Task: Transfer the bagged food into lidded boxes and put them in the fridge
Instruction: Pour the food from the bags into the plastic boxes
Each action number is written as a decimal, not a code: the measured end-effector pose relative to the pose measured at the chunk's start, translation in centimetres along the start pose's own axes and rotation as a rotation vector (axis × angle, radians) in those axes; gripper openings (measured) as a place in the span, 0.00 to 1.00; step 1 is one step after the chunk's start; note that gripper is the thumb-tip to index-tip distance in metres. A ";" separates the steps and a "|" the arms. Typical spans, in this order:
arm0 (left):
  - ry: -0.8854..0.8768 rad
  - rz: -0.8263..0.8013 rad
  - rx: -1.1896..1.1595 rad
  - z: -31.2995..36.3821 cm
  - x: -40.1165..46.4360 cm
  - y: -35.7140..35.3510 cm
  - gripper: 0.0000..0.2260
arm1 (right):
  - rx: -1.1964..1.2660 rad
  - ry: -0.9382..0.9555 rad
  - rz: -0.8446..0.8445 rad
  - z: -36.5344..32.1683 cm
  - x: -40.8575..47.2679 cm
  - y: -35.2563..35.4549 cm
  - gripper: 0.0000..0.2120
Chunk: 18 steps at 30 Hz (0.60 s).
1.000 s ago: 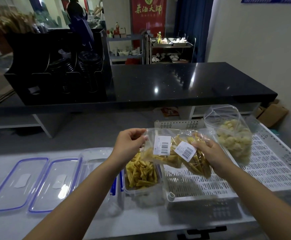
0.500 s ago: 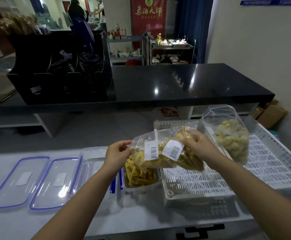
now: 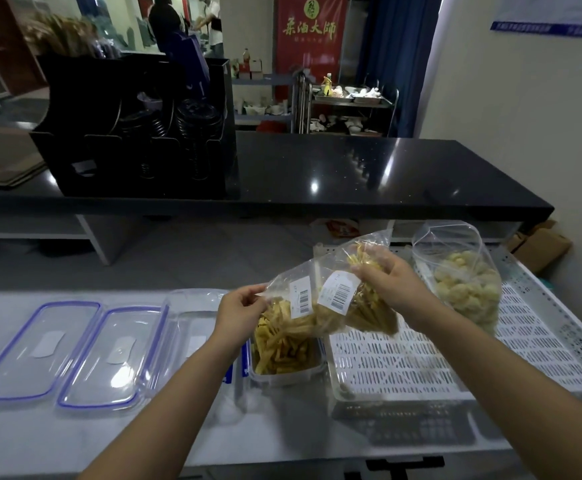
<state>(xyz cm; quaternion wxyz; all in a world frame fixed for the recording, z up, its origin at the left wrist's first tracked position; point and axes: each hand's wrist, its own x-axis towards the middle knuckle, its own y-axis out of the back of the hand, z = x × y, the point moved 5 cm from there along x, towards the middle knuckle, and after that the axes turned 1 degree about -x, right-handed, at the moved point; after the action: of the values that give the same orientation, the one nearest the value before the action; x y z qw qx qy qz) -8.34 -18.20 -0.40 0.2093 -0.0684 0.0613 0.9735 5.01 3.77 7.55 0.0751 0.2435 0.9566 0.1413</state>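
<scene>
A clear bag (image 3: pixel 331 303) of yellow strips hangs tilted over a part-filled open box (image 3: pixel 284 358).

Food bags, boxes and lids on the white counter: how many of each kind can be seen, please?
Food bags: 2, a bag of yellow strips held by both hands, a bag of pale pieces in the white crate
Boxes: 2, empty box, box with strips
Lids: 2
Total: 6

The scene is viewed from a single head-worn camera, aimed forward and down, close over the near edge of the surface (image 3: pixel 74 441).
</scene>
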 end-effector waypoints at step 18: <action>-0.148 -0.046 0.040 4.5 -0.6 -0.6 0.10 | 0.012 -0.058 0.091 2.7 -2.3 3.3 0.18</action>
<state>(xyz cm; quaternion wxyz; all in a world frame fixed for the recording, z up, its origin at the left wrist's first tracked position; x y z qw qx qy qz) -8.03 -17.27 4.05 0.2369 0.0067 0.0633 0.9694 9.05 6.03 6.20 0.0948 0.2913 0.9427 0.1320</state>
